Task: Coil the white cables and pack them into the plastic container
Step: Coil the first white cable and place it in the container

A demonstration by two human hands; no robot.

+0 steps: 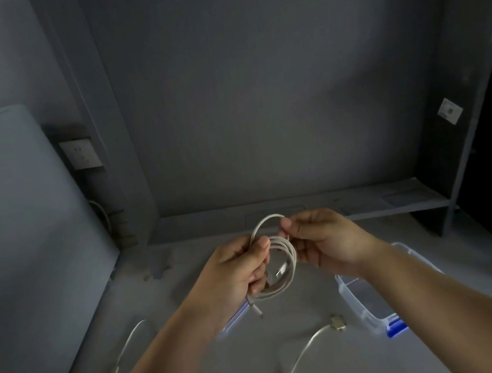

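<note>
1. The coil (286,257) is in the air over the table (307,306), between both hands, up and left of the container (361,307).
2. Left hand (236,272): fingers and thumb curled round the coil's left side, thumb pressing the turns together. Right hand (325,241): thumb and forefinger pinch the top loop.
3. Risk: only the left hand's clamp binds the turns. If I ease it while carrying the coil across, I expect the loops to spring apart.
4. Risk: a plug (258,311) hangs free under the coil; it could catch the container's rim going in and drag a turn loose.
5. Risk: the coil is untied and looks springy; set down, it may open and ride over the wall.
6. Risk: the long cable (302,352) lies slack on the table near me, its connector (337,322) near the container; a low sweep of the right hand could snag it.
7. Container: clear plastic, open-topped, blue latch (395,325) at its near end. I see no cable in the part that shows; my right forearm (417,284) hides the rest.
8. A clear, blue-edged piece, likely the lid (236,318), lies below the left hand, mostly hidden.
9. A short cable (126,346) lies uncoiled at far left, well apart from the container.
</note>
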